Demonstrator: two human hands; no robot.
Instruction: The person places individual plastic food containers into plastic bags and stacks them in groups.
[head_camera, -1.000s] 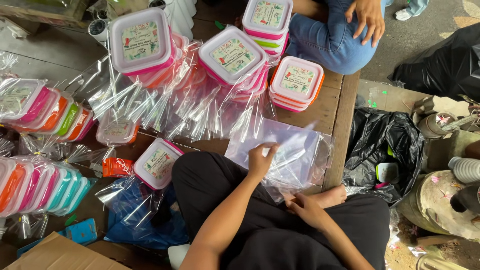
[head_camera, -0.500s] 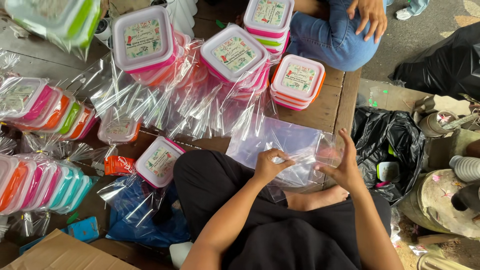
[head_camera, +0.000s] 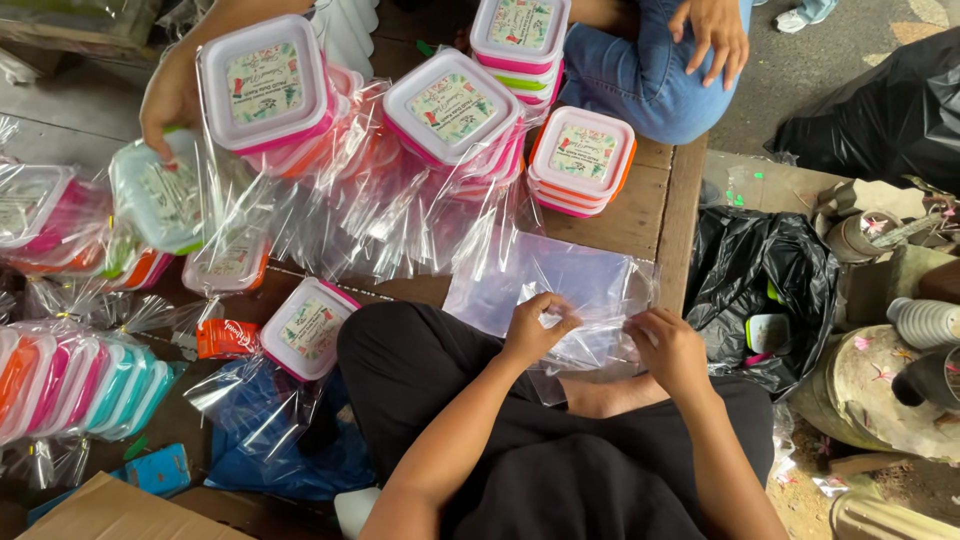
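Both hands, left hand (head_camera: 537, 328) and right hand (head_camera: 668, 347), pinch clear bag (head_camera: 560, 285) (seemingly its edge); table edge (head_camera: 683, 225) near.

Left hand (head_camera: 535, 328) was flat on the clear plastic bags (head_camera: 560, 285) 1 s ago, now pinching a bag edge. Right hand (head_camera: 668, 345) came up from the lap, reached the far side of the bags at 0.5 s, now pulled back nearer the left hand, gripping the same sheet. Another person's hand (head_camera: 170, 95) has come in well left of the bags, holding a green-rimmed wrapped box (head_camera: 160, 195).
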